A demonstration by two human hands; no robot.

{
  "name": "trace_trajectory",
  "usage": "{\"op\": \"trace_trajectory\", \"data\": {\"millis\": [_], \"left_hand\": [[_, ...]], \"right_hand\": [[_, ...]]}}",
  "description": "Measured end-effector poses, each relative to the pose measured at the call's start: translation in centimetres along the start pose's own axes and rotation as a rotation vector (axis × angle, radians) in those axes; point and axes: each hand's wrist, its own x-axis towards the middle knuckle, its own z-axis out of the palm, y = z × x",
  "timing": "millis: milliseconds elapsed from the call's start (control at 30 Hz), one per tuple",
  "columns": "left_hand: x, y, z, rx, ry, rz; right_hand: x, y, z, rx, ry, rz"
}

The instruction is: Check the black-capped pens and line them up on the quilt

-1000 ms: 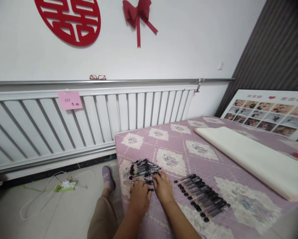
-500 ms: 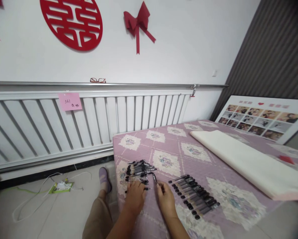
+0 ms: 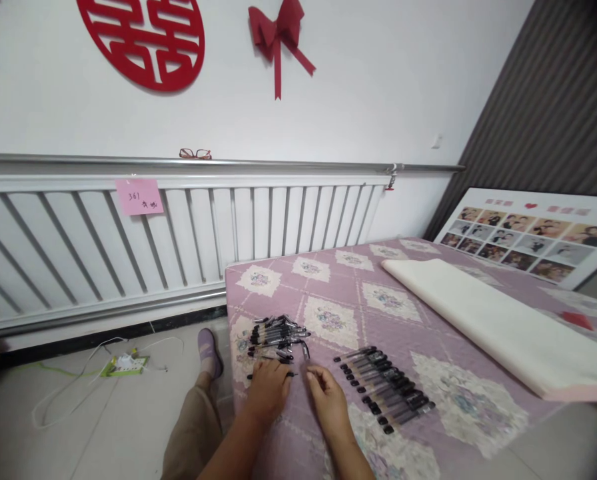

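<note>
My left hand (image 3: 270, 387) lies low over the bedspread, fingers curled over a black pen (image 3: 251, 377) whose ends stick out on both sides. Beside it, my right hand (image 3: 327, 398) pinches the lower end of another dark pen (image 3: 306, 351) between thumb and forefinger; the pen is slightly blurred. Just beyond the left hand is a loose pile of black and clear pens (image 3: 278, 333). To the right of my right hand, several capped pens lie side by side in a slanted row (image 3: 386, 387).
The floral bedspread (image 3: 333, 280) bears a folded cream cloth (image 3: 478, 320) and a red piece (image 3: 577, 321). A photo board (image 3: 528, 233) leans at the back right. A white radiator (image 3: 278, 220) runs behind. On the floor lies a power strip (image 3: 126, 365) with cables.
The view has shifted slightly. My right hand has moved a little left, closer to my left hand, with the pen at its fingertips. The pile and row look the same.
</note>
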Motion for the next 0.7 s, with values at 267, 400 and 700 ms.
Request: {"op": "trace_trajectory", "data": {"millis": [267,400,700], "left_hand": [[-0.01,-0.1,0.24,-0.021,0.033,0.057],[0.03,-0.14,0.09,-0.019,0.022,0.057],[-0.04,-0.08,-0.1,-0.008,-0.025,0.068]], "right_hand": [[0.32,0.29,-0.29,0.069,-0.073,0.018],[0.37,0.28,-0.24,0.036,-0.094,0.017],[0.3,0.13,0.04,0.029,-0.189,-0.037]]}}
